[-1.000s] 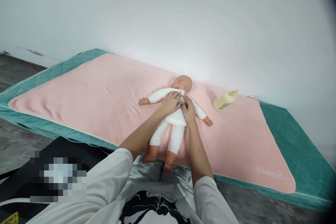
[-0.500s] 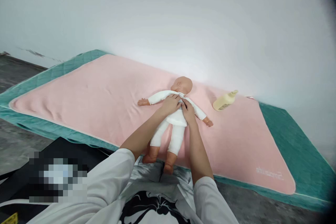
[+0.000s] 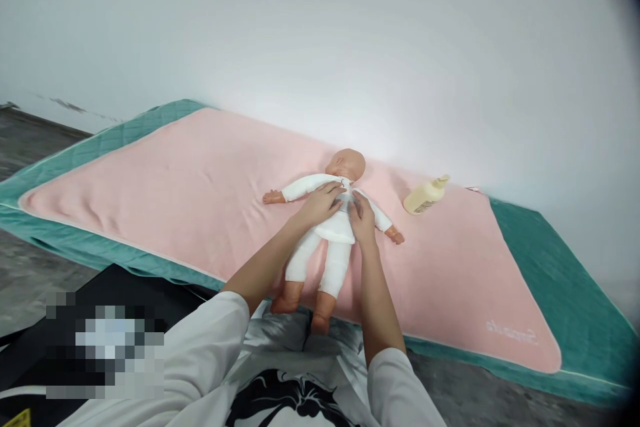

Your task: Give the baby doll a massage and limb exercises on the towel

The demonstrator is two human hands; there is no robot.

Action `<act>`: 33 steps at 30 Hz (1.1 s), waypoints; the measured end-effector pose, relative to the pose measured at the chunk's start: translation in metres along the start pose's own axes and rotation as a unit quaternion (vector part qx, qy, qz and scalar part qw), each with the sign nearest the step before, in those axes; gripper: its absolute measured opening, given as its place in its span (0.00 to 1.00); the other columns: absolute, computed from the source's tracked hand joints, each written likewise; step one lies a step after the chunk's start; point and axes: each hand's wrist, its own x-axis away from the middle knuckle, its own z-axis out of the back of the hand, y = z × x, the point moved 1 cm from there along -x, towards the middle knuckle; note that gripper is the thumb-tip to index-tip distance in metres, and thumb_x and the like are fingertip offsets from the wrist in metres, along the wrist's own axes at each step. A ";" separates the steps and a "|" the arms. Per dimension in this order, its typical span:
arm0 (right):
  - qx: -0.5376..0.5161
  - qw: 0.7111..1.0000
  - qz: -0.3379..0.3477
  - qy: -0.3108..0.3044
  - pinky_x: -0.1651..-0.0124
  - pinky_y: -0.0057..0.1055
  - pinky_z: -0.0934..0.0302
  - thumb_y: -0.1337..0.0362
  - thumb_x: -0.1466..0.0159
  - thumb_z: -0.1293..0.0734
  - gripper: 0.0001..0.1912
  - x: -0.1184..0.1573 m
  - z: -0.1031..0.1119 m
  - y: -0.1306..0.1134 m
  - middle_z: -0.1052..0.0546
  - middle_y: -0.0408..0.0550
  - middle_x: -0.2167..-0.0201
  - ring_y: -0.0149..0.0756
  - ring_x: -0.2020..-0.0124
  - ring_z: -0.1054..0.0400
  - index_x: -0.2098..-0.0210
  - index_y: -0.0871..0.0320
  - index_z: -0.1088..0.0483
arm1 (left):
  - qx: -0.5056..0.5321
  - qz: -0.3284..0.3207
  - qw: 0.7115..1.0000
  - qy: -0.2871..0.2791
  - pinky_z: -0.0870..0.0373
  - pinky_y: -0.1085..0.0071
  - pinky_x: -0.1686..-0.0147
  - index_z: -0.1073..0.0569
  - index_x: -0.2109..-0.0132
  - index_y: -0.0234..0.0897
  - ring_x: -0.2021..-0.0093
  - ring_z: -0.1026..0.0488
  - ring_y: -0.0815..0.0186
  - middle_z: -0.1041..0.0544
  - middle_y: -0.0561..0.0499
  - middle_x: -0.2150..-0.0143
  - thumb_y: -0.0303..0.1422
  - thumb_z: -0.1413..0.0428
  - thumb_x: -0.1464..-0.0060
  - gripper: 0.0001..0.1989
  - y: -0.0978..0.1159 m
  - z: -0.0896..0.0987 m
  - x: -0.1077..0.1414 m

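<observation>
A baby doll in white clothes lies face down, its arms spread and its head turned to one side. Its bare feet reach the near edge of the bed. My left hand rests flat on the left of the doll's upper back, fingers stretched out. On the right of the back lies my right hand, its fingers extended and slightly curved. Between the two hands a strip of the white back shows. A pale yellow pump bottle stands tilted in view to the right of the doll.
A pink mat with lettering at its near right corner covers most of a green quilted mattress. Behind it rises a white wall. At the lower left is a black surface, partly blurred out by pixels.
My hands have moved apart on the doll's back, the left toward the left and the right toward the right. The doll and the bottle keep their places.
</observation>
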 end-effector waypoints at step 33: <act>0.057 0.998 -0.029 0.007 0.40 0.44 0.39 0.72 0.39 0.43 0.19 0.098 -0.009 -0.037 0.23 0.52 0.53 0.41 0.49 0.32 0.56 0.57 0.24 | -0.056 0.006 0.997 -0.058 0.33 0.59 0.52 0.27 0.58 0.34 0.55 0.32 0.58 0.26 0.45 0.59 0.30 0.51 0.38 0.09 0.037 -0.012 0.077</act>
